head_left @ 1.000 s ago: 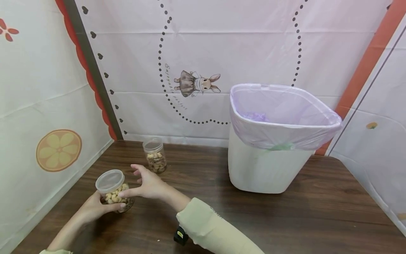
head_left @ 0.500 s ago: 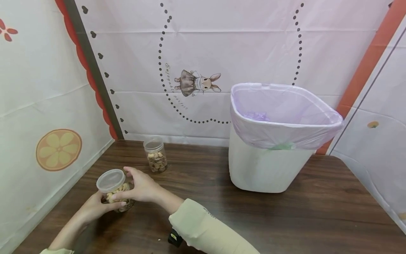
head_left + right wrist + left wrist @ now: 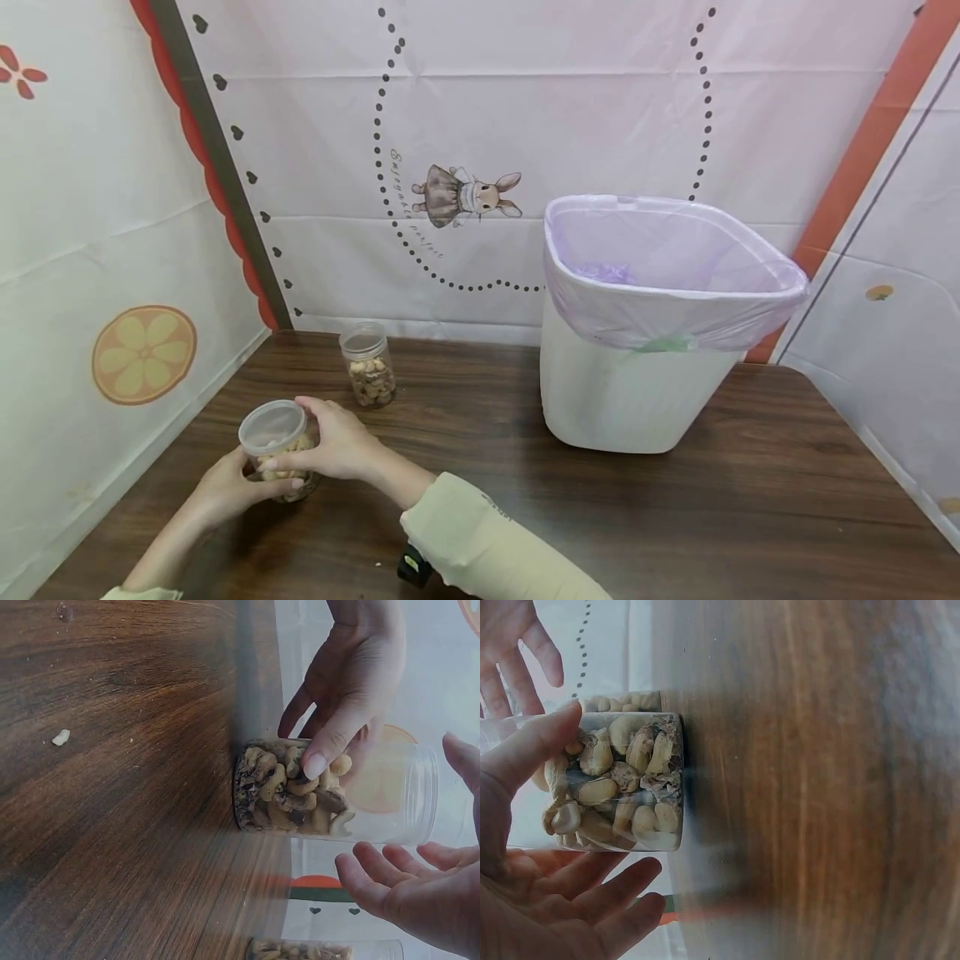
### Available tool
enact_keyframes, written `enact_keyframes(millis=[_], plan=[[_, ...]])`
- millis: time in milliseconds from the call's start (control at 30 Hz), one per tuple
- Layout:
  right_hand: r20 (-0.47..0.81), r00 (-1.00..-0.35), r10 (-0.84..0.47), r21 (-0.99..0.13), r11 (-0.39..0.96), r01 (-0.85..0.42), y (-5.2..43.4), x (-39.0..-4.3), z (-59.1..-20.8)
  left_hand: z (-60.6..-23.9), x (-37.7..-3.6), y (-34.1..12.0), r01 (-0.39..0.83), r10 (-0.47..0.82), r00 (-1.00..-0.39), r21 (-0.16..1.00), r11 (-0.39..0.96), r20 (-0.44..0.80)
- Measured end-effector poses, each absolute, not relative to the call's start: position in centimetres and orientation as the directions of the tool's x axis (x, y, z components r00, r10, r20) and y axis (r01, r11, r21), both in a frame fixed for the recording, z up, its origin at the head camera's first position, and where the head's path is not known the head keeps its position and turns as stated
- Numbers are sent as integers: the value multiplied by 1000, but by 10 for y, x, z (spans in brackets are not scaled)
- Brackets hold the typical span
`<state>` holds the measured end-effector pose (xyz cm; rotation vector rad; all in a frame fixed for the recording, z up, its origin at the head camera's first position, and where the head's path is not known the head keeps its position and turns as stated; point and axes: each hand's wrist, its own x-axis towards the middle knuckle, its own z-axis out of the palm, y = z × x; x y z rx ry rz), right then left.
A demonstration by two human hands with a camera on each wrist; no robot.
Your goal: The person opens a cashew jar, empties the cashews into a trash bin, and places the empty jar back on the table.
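A clear plastic jar [image 3: 276,446] of cashews stands on the left part of the table, its base right at the wooden top. My left hand [image 3: 225,490] grips its lower body, thumb across the near side, as the left wrist view shows. From the right, my right hand [image 3: 337,442] reaches around the upper part of the jar. In the right wrist view, the fingers of that right hand [image 3: 420,892] are spread beside the jar's ridged neck, thumb held apart on the other side. Behind them is a second clear jar [image 3: 371,382], partly filled with cashews.
A white bin [image 3: 607,400] with a purple bag [image 3: 720,321] over its rim stands right of centre. Printed cloth [image 3: 472,108] hangs behind and at both sides. One pale crumb [image 3: 61,737] lies on the wooden table [image 3: 150,847].
My right hand has come in leftward to the jar, its fingers nearer to the upper part. The jar has shifted slightly right, with my left hand still gripping it.
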<state>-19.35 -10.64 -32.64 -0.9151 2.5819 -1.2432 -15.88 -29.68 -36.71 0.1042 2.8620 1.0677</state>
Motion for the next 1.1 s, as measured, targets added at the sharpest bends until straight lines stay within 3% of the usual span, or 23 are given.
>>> enact_keyframes(millis=[1100], plan=[[218, -854, -472, -847, 343, -405, -100, -192, -329, -347, -156, -287, 49, 30, -999, 515, 856, 44]])
